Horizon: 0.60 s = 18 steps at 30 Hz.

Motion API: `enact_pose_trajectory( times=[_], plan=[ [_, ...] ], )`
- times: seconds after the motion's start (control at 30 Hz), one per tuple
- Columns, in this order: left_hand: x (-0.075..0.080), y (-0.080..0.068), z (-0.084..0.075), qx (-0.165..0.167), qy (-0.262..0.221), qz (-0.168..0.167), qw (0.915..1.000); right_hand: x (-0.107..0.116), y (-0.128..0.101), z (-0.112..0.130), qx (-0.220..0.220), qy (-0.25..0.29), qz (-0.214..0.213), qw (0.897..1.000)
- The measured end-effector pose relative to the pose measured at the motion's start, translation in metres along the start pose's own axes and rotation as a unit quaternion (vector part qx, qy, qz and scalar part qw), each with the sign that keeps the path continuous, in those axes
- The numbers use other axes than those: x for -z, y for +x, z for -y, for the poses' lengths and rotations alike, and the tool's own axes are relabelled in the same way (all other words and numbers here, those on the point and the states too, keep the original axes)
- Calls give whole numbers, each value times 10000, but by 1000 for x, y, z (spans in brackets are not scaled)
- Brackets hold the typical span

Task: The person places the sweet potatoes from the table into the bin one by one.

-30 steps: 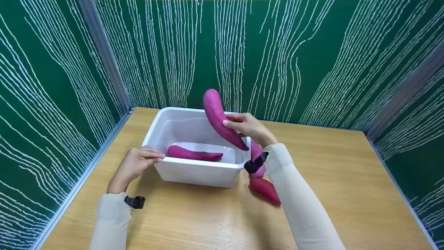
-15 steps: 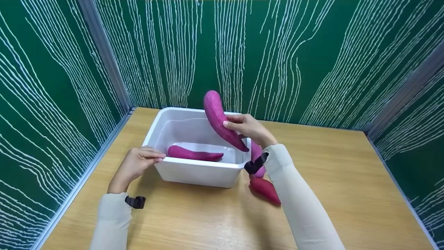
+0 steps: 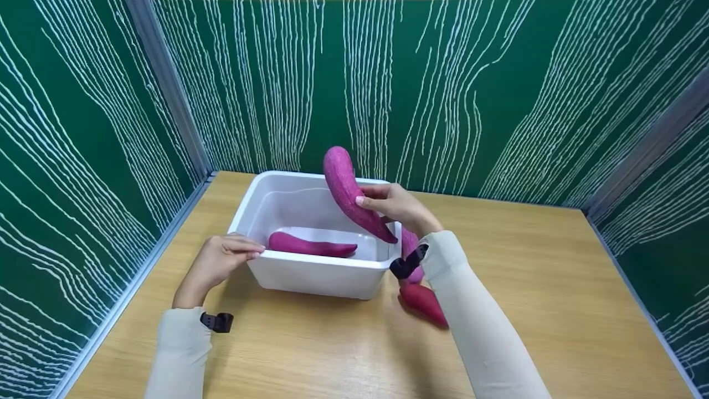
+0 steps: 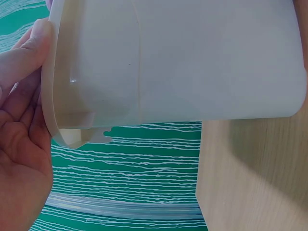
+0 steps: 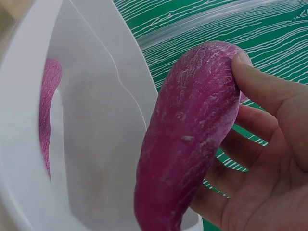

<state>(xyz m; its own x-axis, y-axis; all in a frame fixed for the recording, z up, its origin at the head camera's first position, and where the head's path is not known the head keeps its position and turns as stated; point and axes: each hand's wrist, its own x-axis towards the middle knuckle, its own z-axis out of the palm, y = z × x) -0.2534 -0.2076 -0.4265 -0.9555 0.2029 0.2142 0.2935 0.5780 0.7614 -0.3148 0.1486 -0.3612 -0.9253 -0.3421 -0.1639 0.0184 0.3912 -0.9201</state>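
Observation:
My right hand point(image 3: 401, 208) grips a long, curved purple sweet potato point(image 3: 346, 185) over the right side of a white plastic bin point(image 3: 321, 280). The held sweet potato is tilted, its blunt end up and its thin tip down near the bin's right rim. In the right wrist view the thumb lies across the sweet potato point(image 5: 187, 115) and the fingers are behind it. Pinched by my left hand point(image 3: 224, 257) is the bin's front left rim. Another sweet potato point(image 3: 310, 245) lies on the bin's floor along the front wall.
Right of the bin, a pink sweet potato point(image 3: 412, 274) lies partly hidden behind my right wrist. A redder sweet potato point(image 3: 421, 303) is in front of it, partly covered by the sleeve. Green walls with white lines point(image 3: 432, 100) enclose the wooden table point(image 3: 526, 277).
The right hand has sunk very slightly with the sweet potato still in its grip. My left hand stays at the bin's rim, and the other sweet potatoes lie where they were.

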Motion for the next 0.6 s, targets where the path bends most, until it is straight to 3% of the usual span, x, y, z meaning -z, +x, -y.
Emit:
enact_pose_trajectory(
  times=[0.4, 0.6],
  plan=[
    [0, -1, -1, 243, -38, 80, 9997, 1, -2, -1, 26, 291, -92, 9995],
    [1, 0, -2, 245, -44, 68, 9997, 2, -3, -2, -33, 116, -15, 9999]
  ],
)
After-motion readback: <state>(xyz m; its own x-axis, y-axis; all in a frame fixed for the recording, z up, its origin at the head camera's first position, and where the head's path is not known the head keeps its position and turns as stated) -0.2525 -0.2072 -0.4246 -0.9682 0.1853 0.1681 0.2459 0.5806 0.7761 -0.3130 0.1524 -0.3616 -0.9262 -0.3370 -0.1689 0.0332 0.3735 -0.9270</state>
